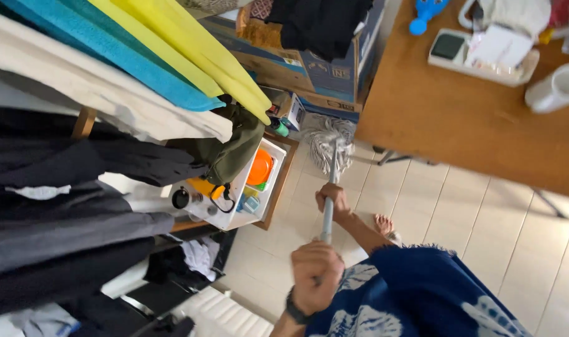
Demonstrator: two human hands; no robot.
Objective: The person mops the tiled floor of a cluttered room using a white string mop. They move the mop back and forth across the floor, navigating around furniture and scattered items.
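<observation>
A mop with a grey pole (330, 181) and a white string head (327, 140) stands on the pale tiled floor (484, 218), its head against the foot of a cardboard box. My left hand (316, 274), with a dark band on the wrist, grips the top of the pole close to the camera. My right hand (333, 203) grips the pole lower down, nearer the mop head. My bare foot (384, 224) shows on the tiles beside a blue and white patterned garment (415, 293) that I wear.
A wooden table (434, 112) at the right carries a white mug (559, 87) and a tray of small items. A cardboard box (322, 68) sits behind the mop. Dark hanging clothes (60, 206), teal and yellow mats (172, 56) and a white bin (234, 187) crowd the left.
</observation>
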